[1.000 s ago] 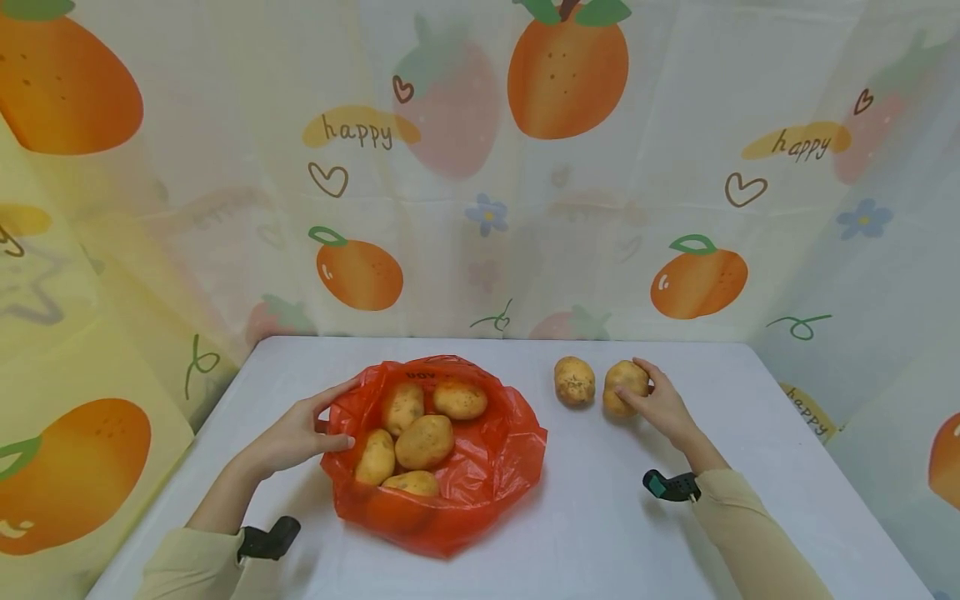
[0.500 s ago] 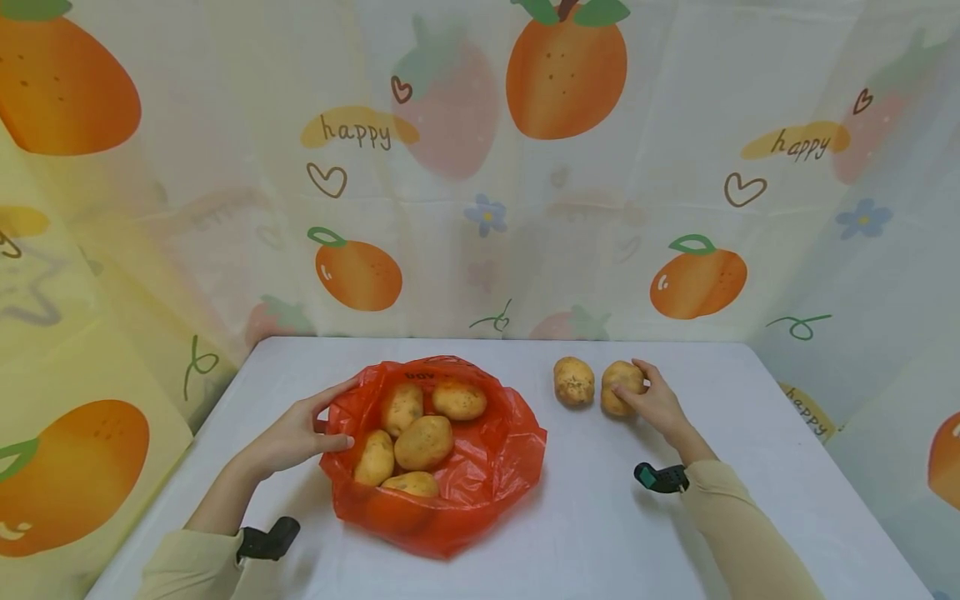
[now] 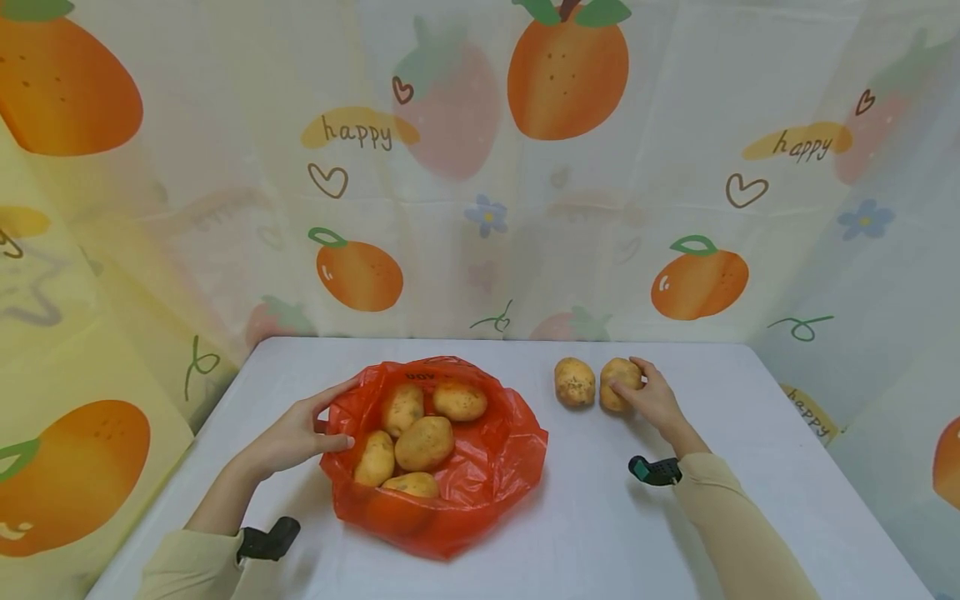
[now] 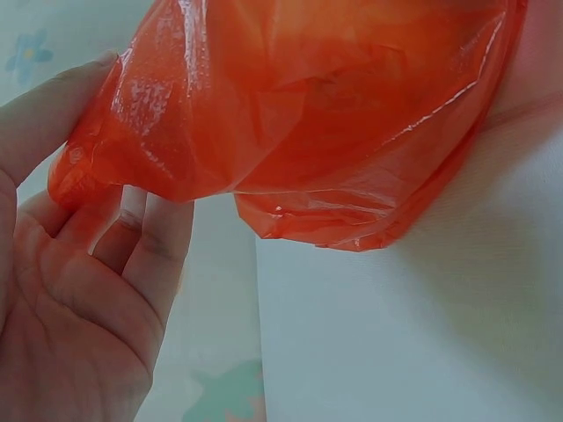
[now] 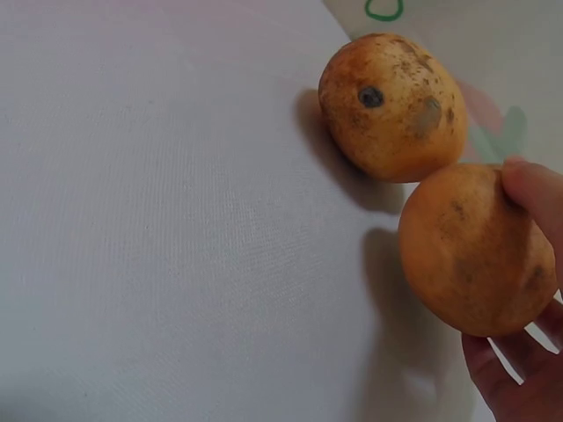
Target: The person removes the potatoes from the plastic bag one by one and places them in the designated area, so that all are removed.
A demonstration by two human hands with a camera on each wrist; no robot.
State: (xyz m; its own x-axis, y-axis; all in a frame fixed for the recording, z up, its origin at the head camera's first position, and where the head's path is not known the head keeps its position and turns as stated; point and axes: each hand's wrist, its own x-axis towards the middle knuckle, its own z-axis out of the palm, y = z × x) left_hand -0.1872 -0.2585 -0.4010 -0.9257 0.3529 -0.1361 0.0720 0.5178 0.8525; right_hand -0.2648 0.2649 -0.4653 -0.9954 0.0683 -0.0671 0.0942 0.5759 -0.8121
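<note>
A red plastic bag (image 3: 487, 475) lies with its mouth spread wide, several potatoes (image 3: 424, 442) inside. My left hand (image 3: 288, 433) holds the bag's left edge between thumb and fingers. The left wrist view shows the thin red film (image 4: 299, 114) bunched at that grip, some fingers visible behind it. On the right, my right hand (image 3: 656, 402) grips a potato (image 3: 619, 383) from its right side. Close to its left, a second potato (image 3: 574, 383) rests on the table. In the right wrist view the gripped potato (image 5: 475, 251) casts a shadow and overlaps the other potato (image 5: 391, 105).
The table has a white cover (image 3: 585, 517). Behind it hangs a fruit-printed cloth (image 3: 525, 250), which also runs along both sides. A small dark device is strapped to each wrist, on the left (image 3: 270, 538) and on the right (image 3: 655, 471).
My right hand has shifted slightly left with its potato, narrowing the gap to the neighbouring one. The left hand and the bag stay where they were.
</note>
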